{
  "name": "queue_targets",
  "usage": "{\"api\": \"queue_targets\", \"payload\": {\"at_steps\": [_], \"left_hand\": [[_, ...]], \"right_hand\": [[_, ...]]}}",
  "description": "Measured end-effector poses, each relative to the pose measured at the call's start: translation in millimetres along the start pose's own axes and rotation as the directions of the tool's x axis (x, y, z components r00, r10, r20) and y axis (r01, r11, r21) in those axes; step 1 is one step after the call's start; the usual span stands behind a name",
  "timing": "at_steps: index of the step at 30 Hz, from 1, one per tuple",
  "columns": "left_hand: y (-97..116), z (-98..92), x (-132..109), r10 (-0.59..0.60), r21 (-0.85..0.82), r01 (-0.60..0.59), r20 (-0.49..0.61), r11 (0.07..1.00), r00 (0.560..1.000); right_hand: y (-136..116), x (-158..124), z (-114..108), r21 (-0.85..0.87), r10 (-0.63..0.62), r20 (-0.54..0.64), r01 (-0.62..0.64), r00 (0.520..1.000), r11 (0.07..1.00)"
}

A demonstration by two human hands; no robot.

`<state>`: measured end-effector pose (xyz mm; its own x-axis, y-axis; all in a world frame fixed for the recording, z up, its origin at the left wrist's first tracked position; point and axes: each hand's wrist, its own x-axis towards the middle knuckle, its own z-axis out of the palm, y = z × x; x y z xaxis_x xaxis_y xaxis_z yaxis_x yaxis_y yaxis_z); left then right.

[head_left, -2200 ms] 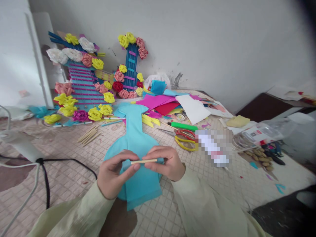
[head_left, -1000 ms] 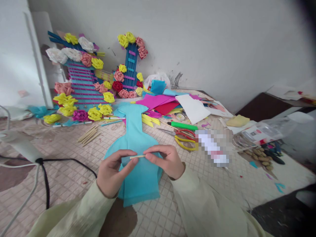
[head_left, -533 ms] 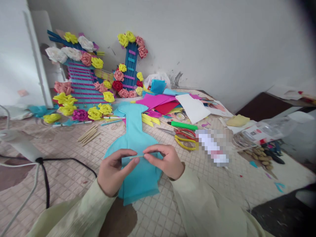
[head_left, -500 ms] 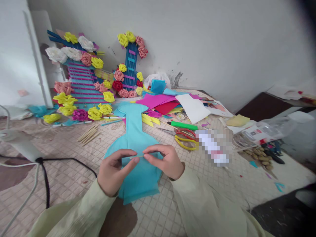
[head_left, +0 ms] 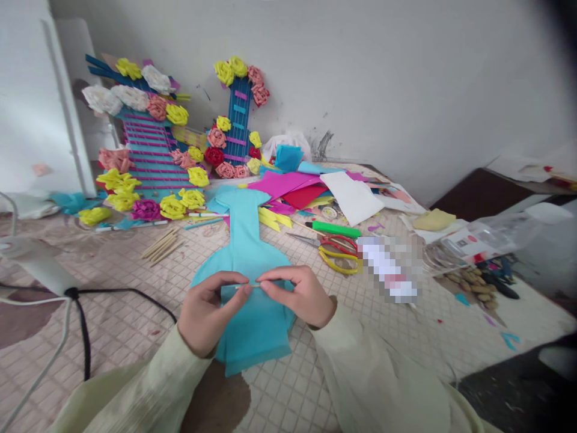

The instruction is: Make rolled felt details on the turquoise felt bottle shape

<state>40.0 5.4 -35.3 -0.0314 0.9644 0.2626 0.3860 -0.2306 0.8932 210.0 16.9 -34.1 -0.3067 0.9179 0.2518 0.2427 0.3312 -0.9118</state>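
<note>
My left hand (head_left: 210, 314) and my right hand (head_left: 297, 296) meet over a long strip of light blue paper (head_left: 247, 249) that lies on the tiled mat. Both pinch a thin wooden stick (head_left: 252, 286) between thumb and fingers, one hand at each end. Only a short piece of the stick shows between the fingertips. The strip's near end lies under my hands and reaches towards my body.
Red and yellow scissors (head_left: 339, 251) and a green marker (head_left: 337, 230) lie right of the strip. Coloured paper sheets (head_left: 306, 192) are piled behind. Loose sticks (head_left: 163, 244) lie at left. Two paper-flower stands (head_left: 151, 153) lean on the wall. A black cable (head_left: 112, 294) runs at left.
My fingertips have drawn closer together along the stick, so less of it shows between them. Both hands stayed over the near end of the blue strip.
</note>
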Motion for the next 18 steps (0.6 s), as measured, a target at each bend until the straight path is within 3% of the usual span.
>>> {"api": "queue_targets", "payload": {"at_steps": [18], "left_hand": [[-1.6,1.6,1.0,0.029,-0.005,-0.029,0.01,1.0,1.0]], "right_hand": [[0.9,0.4,-0.1,-0.01,-0.056,0.01,0.056,0.998,0.998]]}}
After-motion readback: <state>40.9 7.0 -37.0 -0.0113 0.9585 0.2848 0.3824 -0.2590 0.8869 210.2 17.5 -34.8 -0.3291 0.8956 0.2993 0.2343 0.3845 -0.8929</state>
